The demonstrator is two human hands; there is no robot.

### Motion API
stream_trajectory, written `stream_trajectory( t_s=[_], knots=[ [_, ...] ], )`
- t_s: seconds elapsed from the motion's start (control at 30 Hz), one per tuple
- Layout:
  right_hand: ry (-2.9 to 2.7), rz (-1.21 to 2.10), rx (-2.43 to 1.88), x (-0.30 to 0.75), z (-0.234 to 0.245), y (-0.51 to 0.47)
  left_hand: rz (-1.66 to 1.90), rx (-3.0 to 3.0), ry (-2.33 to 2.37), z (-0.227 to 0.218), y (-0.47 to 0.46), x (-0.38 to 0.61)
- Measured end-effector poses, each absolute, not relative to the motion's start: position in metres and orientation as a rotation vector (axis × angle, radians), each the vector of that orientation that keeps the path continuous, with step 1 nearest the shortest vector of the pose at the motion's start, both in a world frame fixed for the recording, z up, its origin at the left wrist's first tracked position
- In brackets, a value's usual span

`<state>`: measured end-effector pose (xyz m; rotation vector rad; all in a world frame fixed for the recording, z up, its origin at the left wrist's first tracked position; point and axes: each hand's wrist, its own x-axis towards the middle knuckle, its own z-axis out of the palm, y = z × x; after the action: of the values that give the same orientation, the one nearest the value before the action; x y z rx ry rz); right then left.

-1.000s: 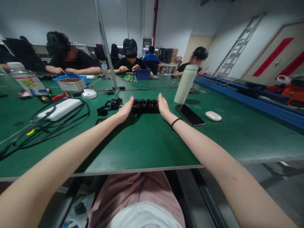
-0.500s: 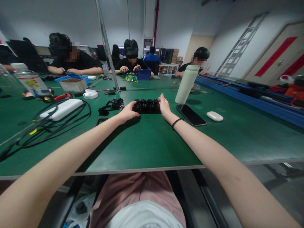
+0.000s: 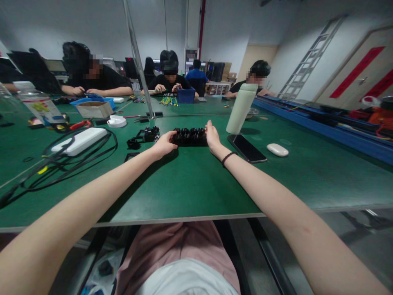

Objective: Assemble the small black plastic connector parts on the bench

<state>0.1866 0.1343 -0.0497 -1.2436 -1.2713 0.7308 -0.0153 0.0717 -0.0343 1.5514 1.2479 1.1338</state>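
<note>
Green table [image 3: 196,184], pale walls [image 3: 229,28], black parts [image 3: 190,140]

It's a broad green surface [image 3: 190,184] — a row of black parts [image 3: 190,138] sits midway, a dark phone [image 3: 246,148], white case [image 3: 277,150] and pale bottle [image 3: 241,110] to the right, black cables [image 3: 70,169] straggling left.

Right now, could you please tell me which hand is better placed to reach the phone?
The right hand, I'd judge: the phone lies just beside its wrist, while the left hand is at the opposite end of the black parts.
</note>
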Motion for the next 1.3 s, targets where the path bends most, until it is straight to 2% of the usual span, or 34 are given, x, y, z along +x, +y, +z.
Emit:
stream_trajectory(
  t_s=[0.43,0.9,1.3],
  knots=[
    [-1.251,0.759,-1.385,0.179,-0.027,0.112,1.127,1.546,1.297,-0.032,0.069,-0.014],
    [-1.273,0.765,-1.333,0.176,-0.03,0.114,1.086,1.793,1.472,-0.044,0.08,-0.017],
    [-1.262,0.76,-1.351,0.179,-0.032,0.116,1.105,1.701,1.444,-0.043,0.081,-0.018]
  ],
)
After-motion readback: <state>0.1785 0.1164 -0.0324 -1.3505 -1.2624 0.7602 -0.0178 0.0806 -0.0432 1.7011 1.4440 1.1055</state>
